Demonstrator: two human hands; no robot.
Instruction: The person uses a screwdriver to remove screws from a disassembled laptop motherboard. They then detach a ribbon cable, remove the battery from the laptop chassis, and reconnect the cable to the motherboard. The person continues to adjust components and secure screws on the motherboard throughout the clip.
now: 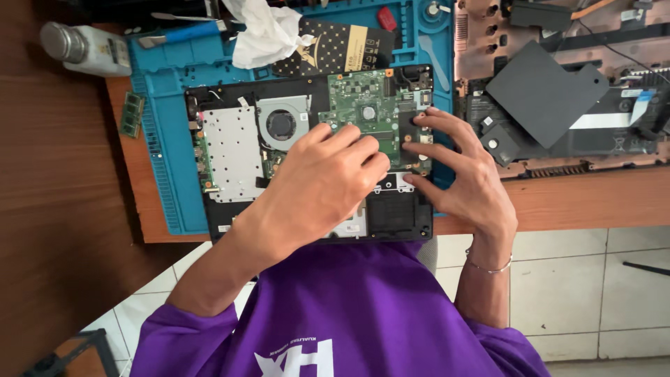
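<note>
At frame centre, the left hand (328, 185) curls loosely, fingertips pressing the green circuit board (370, 112) inside the opened black laptop base (230, 150). The right hand (457, 171) spreads open fingers (426, 148) along the board's right edge.

Opened black laptop chassis (230, 209) lies on a blue silicone work mat (164, 139) atop a brown wooden table (63, 174). Left hand (324, 185), fingers curled, rests on the green rectangular circuit board (363, 98) beside the round grey cooling fan (281, 124). Right hand (460, 174) spreads its fingertips on the board's right edge; a thin silver bracelet (488, 267) circles that wrist. Crumpled white tissue (265, 31) sits at the mat's far end. A small green memory stick (130, 114) lies left of the mat. Person wears a purple shirt (349, 314).
</note>
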